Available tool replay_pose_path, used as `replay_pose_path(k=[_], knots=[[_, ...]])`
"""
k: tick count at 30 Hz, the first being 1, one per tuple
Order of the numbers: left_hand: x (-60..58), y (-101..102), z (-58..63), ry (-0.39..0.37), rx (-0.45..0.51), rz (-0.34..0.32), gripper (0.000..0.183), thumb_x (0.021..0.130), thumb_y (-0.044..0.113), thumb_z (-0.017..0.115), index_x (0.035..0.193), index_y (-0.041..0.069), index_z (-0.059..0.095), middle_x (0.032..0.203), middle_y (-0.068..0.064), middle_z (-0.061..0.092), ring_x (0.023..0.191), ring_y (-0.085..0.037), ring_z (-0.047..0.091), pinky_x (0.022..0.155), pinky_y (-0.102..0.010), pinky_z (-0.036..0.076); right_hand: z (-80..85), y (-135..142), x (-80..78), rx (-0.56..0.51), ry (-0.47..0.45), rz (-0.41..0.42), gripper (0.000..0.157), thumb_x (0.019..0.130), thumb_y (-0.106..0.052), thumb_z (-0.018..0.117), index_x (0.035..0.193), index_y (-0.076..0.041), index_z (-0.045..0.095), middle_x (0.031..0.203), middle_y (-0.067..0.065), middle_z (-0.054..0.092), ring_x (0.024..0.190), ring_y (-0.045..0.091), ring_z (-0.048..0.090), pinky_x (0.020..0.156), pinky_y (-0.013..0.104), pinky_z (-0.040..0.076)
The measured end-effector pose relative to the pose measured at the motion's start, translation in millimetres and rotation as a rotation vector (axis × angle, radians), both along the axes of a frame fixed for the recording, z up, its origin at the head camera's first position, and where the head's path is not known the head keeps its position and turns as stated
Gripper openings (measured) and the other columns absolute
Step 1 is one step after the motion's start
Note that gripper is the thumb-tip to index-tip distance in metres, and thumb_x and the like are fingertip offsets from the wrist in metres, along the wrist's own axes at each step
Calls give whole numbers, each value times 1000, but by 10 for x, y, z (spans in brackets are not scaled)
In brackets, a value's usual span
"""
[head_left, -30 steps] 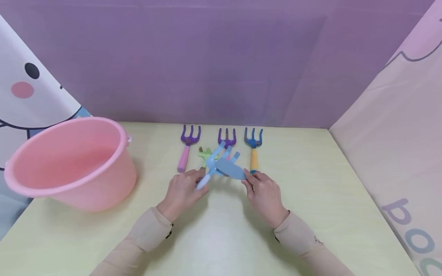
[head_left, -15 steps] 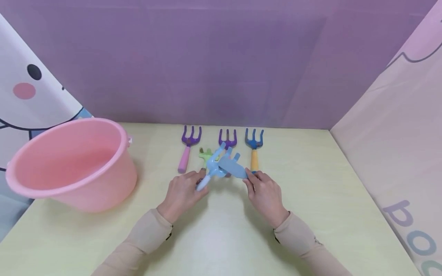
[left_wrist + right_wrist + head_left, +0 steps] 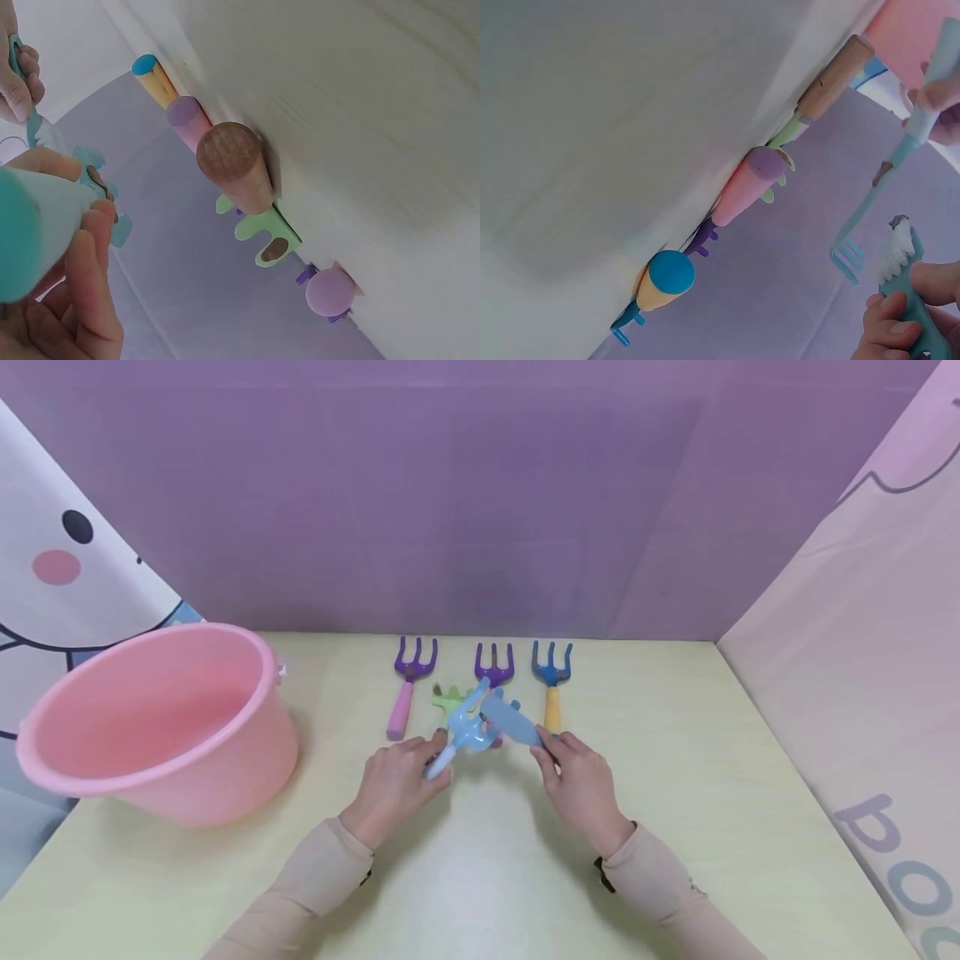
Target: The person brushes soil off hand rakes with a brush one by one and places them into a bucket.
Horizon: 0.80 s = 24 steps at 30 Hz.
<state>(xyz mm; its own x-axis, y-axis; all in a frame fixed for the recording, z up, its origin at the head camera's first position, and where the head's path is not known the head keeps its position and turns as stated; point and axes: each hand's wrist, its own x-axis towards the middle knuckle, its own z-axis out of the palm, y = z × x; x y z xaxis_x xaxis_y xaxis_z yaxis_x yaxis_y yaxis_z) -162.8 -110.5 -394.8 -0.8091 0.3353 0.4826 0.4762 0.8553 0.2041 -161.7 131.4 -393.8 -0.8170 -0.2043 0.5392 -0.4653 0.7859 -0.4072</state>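
Observation:
My left hand (image 3: pixel 393 787) grips the white handle (image 3: pixel 52 217) of a light blue toy hand rake, held above the table. A brown smear (image 3: pixel 883 173) marks the rake's neck in the right wrist view. Between thumb and fingers, my right hand (image 3: pixel 583 785) pinches a blue-green cleaning brush (image 3: pixel 516 722). Its white bristles (image 3: pixel 896 255) face the rake head (image 3: pixel 467 728); in the head view the brush overlaps the tines, and whether they touch I cannot tell. Beyond the hands lies a green rake (image 3: pixel 450 697) with a brown handle (image 3: pixel 232 165), also smeared brown.
Along the table's back lie a purple rake with a pink handle (image 3: pixel 401 712), another purple rake (image 3: pixel 494 672) partly hidden, and a blue rake with a yellow handle (image 3: pixel 552 706). A large pink bucket (image 3: pixel 232 768) stands at left. A purple backdrop (image 3: pixel 480 510) closes the rear.
The brush has shifted a little to the right and up across the rake's tines, its tip turning upward. The rake stays almost in place in my left hand.

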Motion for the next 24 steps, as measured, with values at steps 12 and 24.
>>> replay_pose_path(k=[12, 24], knots=[[2, -54, 60, -158, 273, -17, 29, 74, 19, 68, 100, 9, 71, 76, 1, 68, 45, 0, 44, 41, -17, 37, 109, 194, -45, -375, -104, -2, 30, 88, -10, 59, 115, 2, 61, 67, 5, 54, 48, 5, 35, 40, 20, 32], [-20, -35, 83, -494, 823, -62, 25, 77, 12, 71, 100, 3, 69, 71, -5, 61, 52, -7, 48, 48, -22, 43, 128, 321, -48, -494, -214, -80, 30, 90, -15, 57, 117, -2, 62, 70, 7, 52, 53, 8, 39, 46, 19, 34]])
